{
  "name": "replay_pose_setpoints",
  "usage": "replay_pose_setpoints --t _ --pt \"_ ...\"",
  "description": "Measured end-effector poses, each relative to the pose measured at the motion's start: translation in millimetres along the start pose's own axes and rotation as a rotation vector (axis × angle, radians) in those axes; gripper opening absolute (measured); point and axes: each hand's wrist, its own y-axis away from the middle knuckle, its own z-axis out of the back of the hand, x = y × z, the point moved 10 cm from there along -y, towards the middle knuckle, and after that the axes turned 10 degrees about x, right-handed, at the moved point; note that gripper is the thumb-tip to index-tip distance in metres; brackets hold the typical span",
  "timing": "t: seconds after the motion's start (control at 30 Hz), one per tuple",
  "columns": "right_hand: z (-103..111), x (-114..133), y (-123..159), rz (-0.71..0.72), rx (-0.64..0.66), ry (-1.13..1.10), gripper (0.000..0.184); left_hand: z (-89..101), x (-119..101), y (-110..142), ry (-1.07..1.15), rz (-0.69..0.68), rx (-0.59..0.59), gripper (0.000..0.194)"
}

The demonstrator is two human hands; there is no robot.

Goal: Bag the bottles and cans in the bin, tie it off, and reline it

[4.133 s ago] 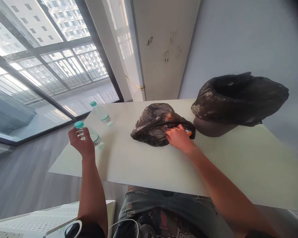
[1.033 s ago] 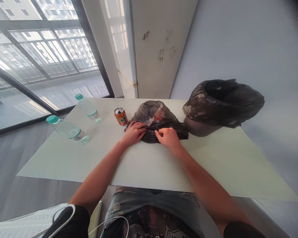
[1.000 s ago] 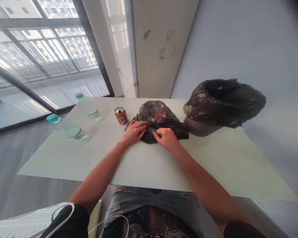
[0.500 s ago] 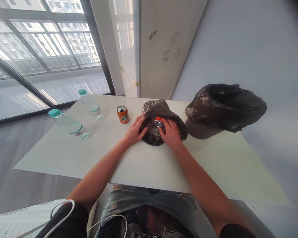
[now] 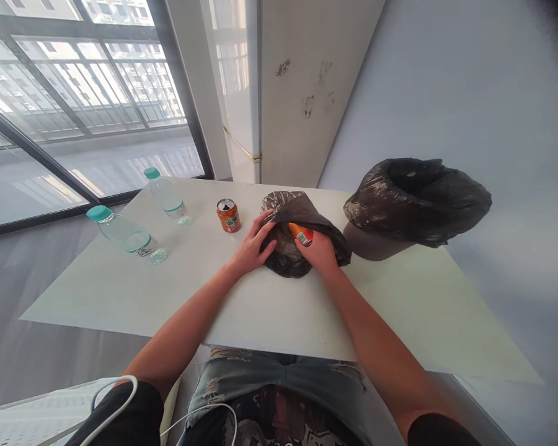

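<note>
A black plastic bag [image 5: 291, 263] lies on the white table with its mouth facing me. My left hand [image 5: 253, 244] is closed on the left edge of its mouth, thumb on the near side. Inside the mouth, my right hand [image 5: 320, 251] grips a red and orange drink can [image 5: 301, 234]; part of that can and some of my fingers are hidden by the hand and the bag. To the left of the bag an orange drink can [image 5: 228, 215] stands upright on the table, apart from my left hand.
Two clear bottles with teal caps, a nearer bottle [image 5: 128, 236] and a farther bottle [image 5: 166, 197], stand on the left of the white table [image 5: 270, 322]. A bin lined with a black bag [image 5: 413, 207] stands at the right, close to the wall. A pale cabinet [image 5: 302, 142] rises behind the table.
The orange can has come to stand left of the bag, and my left hand has moved from a bottle to the bag. The bag's mouth is now spread, showing the red and orange can.
</note>
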Motion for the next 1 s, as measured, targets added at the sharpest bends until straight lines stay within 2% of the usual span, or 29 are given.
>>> replay_pose_setpoints --t 0.07,0.1,0.2,0.3,0.4,0.47,0.53,0.7,0.77,0.83,0.9,1.0 --pt "6.4 -11.6 2.0 -0.046 0.005 -0.290 0.051 1.3 3.5 0.2 0.005 0.036 -0.009 0.055" --pt "5.9 -14.4 3.1 -0.052 0.047 -0.468 0.052 2.0 6.1 0.8 0.009 0.058 -0.016 0.057" --pt "-2.9 -3.0 9.0 -0.012 0.276 -0.880 0.057 4.3 14.4 3.8 0.041 0.105 -0.040 0.058" --pt "-6.7 16.3 18.9 0.029 0.411 -1.091 0.065 6.0 16.4 5.5 0.105 0.078 -0.043 0.061" --pt "-9.2 37.3 27.4 0.128 0.452 -1.240 0.081 3.9 8.7 3.5 0.189 -0.007 0.004 0.076" --pt "-14.6 49.3 32.9 0.188 0.492 -1.291 0.092 0.8 -0.1 1.3 0.250 -0.070 0.043 0.090" --pt "-18.6 57.2 36.4 0.233 0.505 -1.303 0.095 0.3 -7.2 -0.4 0.315 -0.109 0.045 0.094" --pt "-23.2 59.9 32.1 0.283 0.445 -1.205 0.099 12.1 -10.3 -3.9 0.370 -0.063 0.000 0.078" --pt "-26.8 48.6 24.4 0.245 0.380 -1.205 0.092 22.8 -17.5 -5.3 0.354 -0.087 0.008 0.074" --pt "-35.0 30.9 15.4 0.168 0.321 -1.169 0.077 35.6 -26.0 -5.2 0.323 -0.089 0.019 0.072" --pt "-47.1 16.4 8.1 0.110 0.321 -1.068 0.064 48.3 -34.0 -1.1 0.275 -0.052 0.026 0.070" --pt "-58.5 7.9 1.4 0.131 0.335 -0.927 0.048 66.5 -40.3 18.4 0.229 0.066 0.005 0.070"
